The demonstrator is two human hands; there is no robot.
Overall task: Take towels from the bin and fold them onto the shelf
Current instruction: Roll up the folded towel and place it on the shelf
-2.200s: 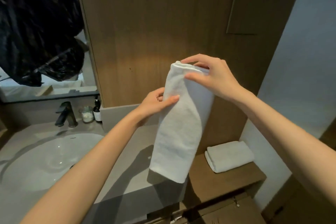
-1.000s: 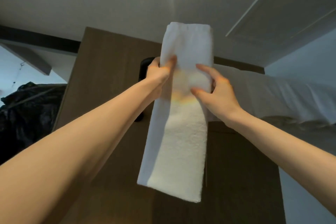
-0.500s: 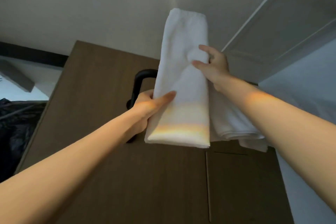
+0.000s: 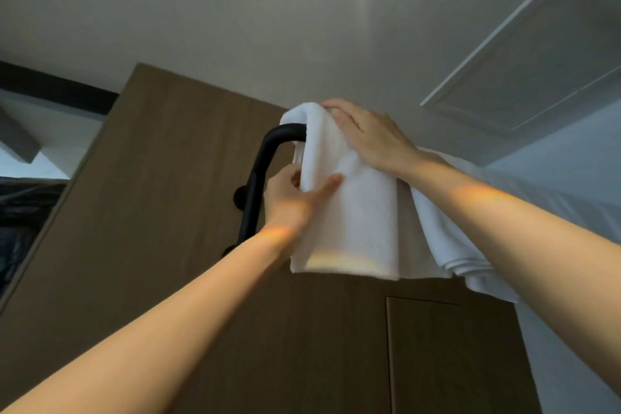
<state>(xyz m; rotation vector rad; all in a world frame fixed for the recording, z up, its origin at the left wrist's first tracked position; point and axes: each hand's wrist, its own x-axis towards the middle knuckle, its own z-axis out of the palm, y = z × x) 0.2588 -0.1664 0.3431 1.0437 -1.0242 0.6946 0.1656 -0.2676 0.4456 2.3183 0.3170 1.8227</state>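
Observation:
A folded white towel (image 4: 353, 228) hangs draped over a black rail (image 4: 265, 158) high on the brown wooden wall. My left hand (image 4: 295, 198) grips the towel's left edge, thumb across the front and fingers behind. My right hand (image 4: 366, 138) lies flat on the towel's top where it bends over the rail, fingers straight. A second white towel (image 4: 453, 239) hangs just to the right, partly behind my right forearm. No bin is in view.
The camera looks steeply upward. The wooden wall panel (image 4: 168, 245) fills the lower frame, with a panel seam (image 4: 389, 346) at lower right. A pale ceiling with a recessed hatch (image 4: 524, 54) is above. A black plastic bag (image 4: 20, 212) shows at far left.
The towel was lifted from in front of the vanity up to the high rail. Its upper half has folded over the rail, and my right hand moved from its side onto its top.

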